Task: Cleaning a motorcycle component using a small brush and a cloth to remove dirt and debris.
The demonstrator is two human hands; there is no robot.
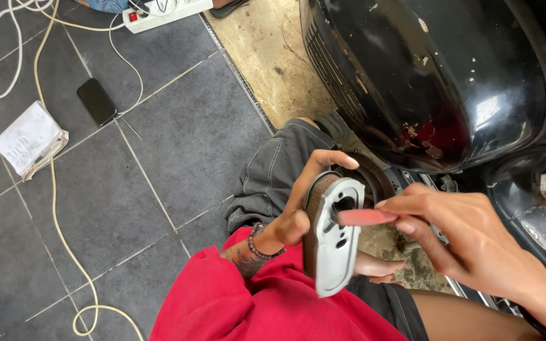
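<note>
- The floor is large dark grey matt tiles (178, 132) with pale grout lines; beside them runs a strip of worn, stained tan concrete (273, 57), with a thin metal edge between the two
- The landmark is the curved grey metal brake shoe with a brown lining on its outer edge (335, 237), held upright over the person's lap, in front of the red cloth of their top (254, 303)
- The left hand (304, 202) clamps the shoe — thumb hooked over its top, fingers curled behind it; a beaded bracelet (261, 243) sits at the wrist
- The right hand (462, 233) comes in from the right of the shoe and pinches a small flat reddish-pink strip (366, 216) between thumb and fingertips, its tip touching the shoe's pale face near the holes
- Above and to the right of the shoe bulges a glossy black scooter body (437, 76), its paint chipped and scratched, close in on that side
- Left of the shoe the tiles lie open; well beyond are a black phone (97, 101), a dog-eared paper booklet (30, 139) and a cream cable (58, 208) snaking in loops
- Far up-left of the shoe, a white power strip (165, 11) lies at the frame's top edge
</note>
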